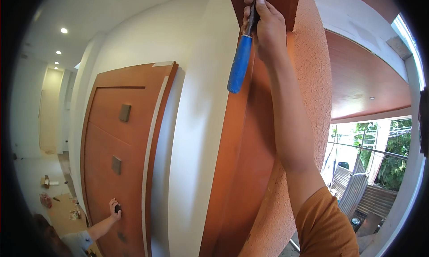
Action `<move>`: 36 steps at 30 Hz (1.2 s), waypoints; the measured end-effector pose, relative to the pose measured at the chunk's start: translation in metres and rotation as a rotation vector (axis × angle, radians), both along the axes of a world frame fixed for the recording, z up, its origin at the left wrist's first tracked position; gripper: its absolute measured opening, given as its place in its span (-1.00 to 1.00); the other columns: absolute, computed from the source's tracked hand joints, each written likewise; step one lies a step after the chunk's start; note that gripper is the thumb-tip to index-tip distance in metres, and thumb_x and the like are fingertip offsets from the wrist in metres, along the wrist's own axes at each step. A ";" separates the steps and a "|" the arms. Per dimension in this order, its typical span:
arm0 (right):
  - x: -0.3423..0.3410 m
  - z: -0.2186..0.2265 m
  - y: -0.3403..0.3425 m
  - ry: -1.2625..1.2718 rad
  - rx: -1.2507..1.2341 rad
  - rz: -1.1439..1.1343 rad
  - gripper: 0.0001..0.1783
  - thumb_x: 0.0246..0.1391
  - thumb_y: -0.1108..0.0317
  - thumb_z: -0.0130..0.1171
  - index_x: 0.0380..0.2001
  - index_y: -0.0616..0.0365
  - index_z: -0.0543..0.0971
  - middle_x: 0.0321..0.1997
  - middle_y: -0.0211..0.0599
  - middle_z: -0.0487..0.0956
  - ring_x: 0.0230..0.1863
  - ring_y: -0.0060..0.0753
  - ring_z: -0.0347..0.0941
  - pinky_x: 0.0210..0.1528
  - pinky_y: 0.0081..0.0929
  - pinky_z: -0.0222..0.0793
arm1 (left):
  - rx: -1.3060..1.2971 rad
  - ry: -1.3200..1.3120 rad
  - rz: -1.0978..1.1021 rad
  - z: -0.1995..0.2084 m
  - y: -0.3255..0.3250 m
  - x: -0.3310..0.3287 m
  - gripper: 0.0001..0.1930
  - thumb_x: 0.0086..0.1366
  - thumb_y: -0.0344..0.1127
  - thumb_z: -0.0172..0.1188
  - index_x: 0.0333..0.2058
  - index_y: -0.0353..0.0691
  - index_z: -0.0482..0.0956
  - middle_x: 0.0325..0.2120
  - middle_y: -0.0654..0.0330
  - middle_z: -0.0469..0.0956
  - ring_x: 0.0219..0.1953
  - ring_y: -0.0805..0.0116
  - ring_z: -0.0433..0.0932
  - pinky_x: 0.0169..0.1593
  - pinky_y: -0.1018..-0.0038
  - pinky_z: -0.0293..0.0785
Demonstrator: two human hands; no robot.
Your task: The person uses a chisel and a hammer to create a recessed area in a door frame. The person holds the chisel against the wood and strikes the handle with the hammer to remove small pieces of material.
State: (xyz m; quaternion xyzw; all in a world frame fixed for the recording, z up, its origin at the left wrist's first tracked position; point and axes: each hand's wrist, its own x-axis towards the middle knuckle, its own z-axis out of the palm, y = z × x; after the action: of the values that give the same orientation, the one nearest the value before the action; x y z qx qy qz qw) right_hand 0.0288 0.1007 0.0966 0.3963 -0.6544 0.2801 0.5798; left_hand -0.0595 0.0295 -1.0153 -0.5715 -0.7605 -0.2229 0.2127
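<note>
1. In the head view, the person's right hand (269, 26) was raised near the upper edge, its thumb and fingers closed around the dark shank of a blue-handled tool (240, 64).
2. The tool hung at a slight slant, handle downward, in front of the reddish-brown door frame (225, 167); its upper end was at the frame's overhead part, though whether it touched could not be told.
3. The left hand was out of sight, so I cannot tell how its fingers stood.
4. Rough orange wall (313, 78) rose to the right of the frame, smooth white wall (192, 100) to its left.
5. Farther left, a reddish-brown door panel (103, 127) stood upright, bearing square plates (125, 113).
6. Low on that panel, a co-worker's hand (113, 208) gripped a small dark object (118, 208).
7. Corrugated sheets (380, 201) and greenery (389, 161) showed outside at right.
</note>
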 end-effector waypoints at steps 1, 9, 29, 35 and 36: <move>-0.007 0.000 -0.004 -0.007 0.009 -0.006 -0.69 0.51 0.21 -0.09 -0.08 0.22 0.54 -0.42 -0.42 0.53 -0.50 -0.59 0.40 -0.40 -0.53 0.39 | -0.041 -0.568 -0.030 0.127 -0.066 0.035 -0.63 0.45 -0.24 0.10 0.10 -0.38 0.51 -0.04 -0.10 0.65 -0.01 0.07 0.61 0.08 0.21 0.48; -0.010 -0.009 -0.021 0.069 -0.096 -0.234 -0.67 0.52 0.18 -0.13 -0.17 0.14 0.55 -0.48 -0.51 0.47 -0.54 -0.64 0.34 -0.49 -0.61 0.27 | -0.082 -1.534 -0.275 0.465 -0.152 0.019 -0.55 0.46 -0.23 0.10 0.20 -0.38 0.46 0.11 -0.12 0.58 0.14 0.01 0.55 0.19 0.21 0.44; -0.011 0.001 -0.031 0.007 0.023 0.034 -0.65 0.58 0.11 -0.29 -0.10 0.05 0.45 -0.42 -0.46 0.47 -0.42 -0.55 0.41 -0.40 -0.54 0.35 | -0.034 -1.474 -0.085 0.463 -0.157 0.059 -0.40 0.49 -0.22 0.10 0.40 -0.37 0.25 0.40 -0.15 0.27 0.45 -0.04 0.23 0.47 0.20 0.14; -0.009 0.009 -0.020 0.003 0.093 0.096 -0.66 0.58 0.13 -0.30 -0.07 0.06 0.44 -0.38 -0.42 0.49 -0.40 -0.51 0.44 -0.41 -0.54 0.36 | -0.099 -1.154 -0.005 0.324 -0.137 0.043 -0.41 0.50 -0.22 0.09 0.40 -0.36 0.25 0.40 -0.15 0.26 0.45 -0.04 0.23 0.46 0.19 0.15; -0.010 0.010 -0.020 -0.013 0.095 0.129 -0.66 0.58 0.12 -0.28 -0.07 0.06 0.45 -0.37 -0.41 0.51 -0.38 -0.50 0.46 -0.41 -0.54 0.36 | -0.125 -0.995 0.029 0.261 -0.131 0.042 -0.41 0.50 -0.23 0.08 0.40 -0.36 0.25 0.40 -0.16 0.26 0.45 -0.04 0.23 0.46 0.19 0.15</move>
State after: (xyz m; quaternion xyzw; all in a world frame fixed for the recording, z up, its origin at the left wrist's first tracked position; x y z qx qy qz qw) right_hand 0.0187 0.0811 0.1067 0.4627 -0.6439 0.2881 0.5370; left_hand -0.0179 -0.1018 -0.7545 -0.3969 -0.7896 -0.4195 -0.2072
